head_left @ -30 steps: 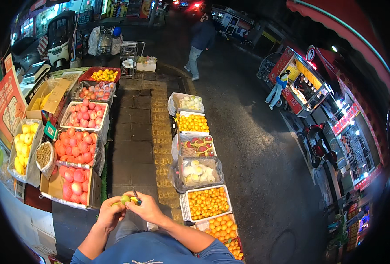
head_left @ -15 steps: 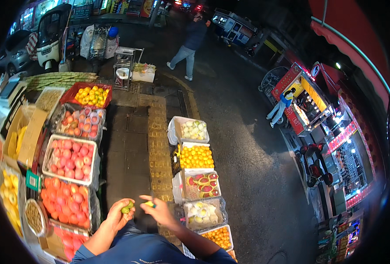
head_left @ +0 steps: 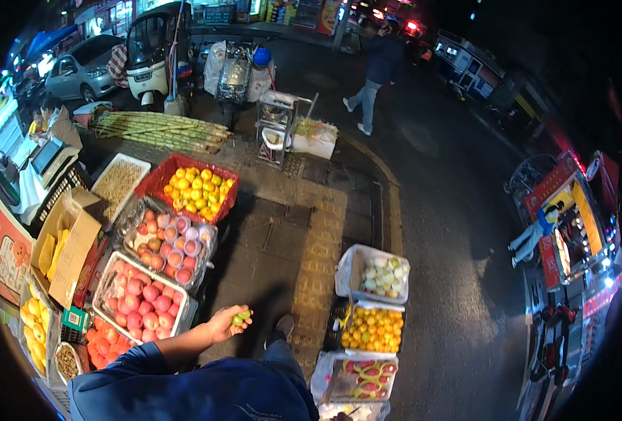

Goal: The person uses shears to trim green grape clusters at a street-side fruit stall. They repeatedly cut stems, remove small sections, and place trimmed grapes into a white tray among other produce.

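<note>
My left hand [head_left: 225, 325] reaches out in front of my body, its fingers closed around small round green fruits [head_left: 241, 318] whose exact kind I cannot make out. Just left of that hand is a white crate [head_left: 188, 303] filled with red apples [head_left: 145, 303]. Beyond it stands a plastic-lined crate of apples [head_left: 174, 242], some of them in pale foam nets. My right hand cannot be made out; only a small dark shape shows at the lower edge near the right-hand crates.
On the right stand crates of pale fruit [head_left: 385, 276], small oranges [head_left: 373, 330] and dragon fruit [head_left: 368, 377]. A red crate [head_left: 228, 203] holds yellow-green citrus. Farther off are sugarcane stalks [head_left: 160, 131], a metal cart [head_left: 276, 126], a three-wheeler [head_left: 147, 59] and a walking person [head_left: 378, 74].
My view has swung left and my body has turned, so the stall appears shifted right. My right hand has dropped away from the left one. My left hand still holds the green fruits.
</note>
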Tool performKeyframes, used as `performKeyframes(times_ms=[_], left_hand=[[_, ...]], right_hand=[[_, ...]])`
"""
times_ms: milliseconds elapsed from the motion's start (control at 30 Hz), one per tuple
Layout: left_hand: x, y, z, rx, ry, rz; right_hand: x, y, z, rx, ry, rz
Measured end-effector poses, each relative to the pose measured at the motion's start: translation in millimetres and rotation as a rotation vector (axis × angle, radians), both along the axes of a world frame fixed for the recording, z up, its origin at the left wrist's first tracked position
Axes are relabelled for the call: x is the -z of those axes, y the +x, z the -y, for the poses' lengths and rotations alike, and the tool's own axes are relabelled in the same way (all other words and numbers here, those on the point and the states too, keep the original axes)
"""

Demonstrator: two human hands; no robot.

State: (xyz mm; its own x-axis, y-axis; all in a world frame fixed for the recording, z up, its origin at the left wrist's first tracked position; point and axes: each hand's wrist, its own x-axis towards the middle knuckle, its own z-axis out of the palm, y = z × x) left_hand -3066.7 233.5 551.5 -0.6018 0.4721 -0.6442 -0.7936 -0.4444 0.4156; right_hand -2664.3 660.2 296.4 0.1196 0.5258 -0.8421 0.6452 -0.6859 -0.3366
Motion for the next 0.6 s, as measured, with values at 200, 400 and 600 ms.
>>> performKeyframes(times_ms=[200,400,600], left_hand=[[23.3,-138.9,-60.7,-0.098,-0.045,0.15],[21.5,-310.9,-138.7,-0.108,-0.145,0.145],[33.4,-561.4,-218.6,-0.177,-0.157,0.204]], right_hand=[[-79.4,-269.5,-64.0,-0.222,0.048,-0.163],[-131.8,-540.5,-125.7,-0.521,0.363,-0.532],[-125.1,-716.6,-137.4,-0.747,0.554,-0.416]])
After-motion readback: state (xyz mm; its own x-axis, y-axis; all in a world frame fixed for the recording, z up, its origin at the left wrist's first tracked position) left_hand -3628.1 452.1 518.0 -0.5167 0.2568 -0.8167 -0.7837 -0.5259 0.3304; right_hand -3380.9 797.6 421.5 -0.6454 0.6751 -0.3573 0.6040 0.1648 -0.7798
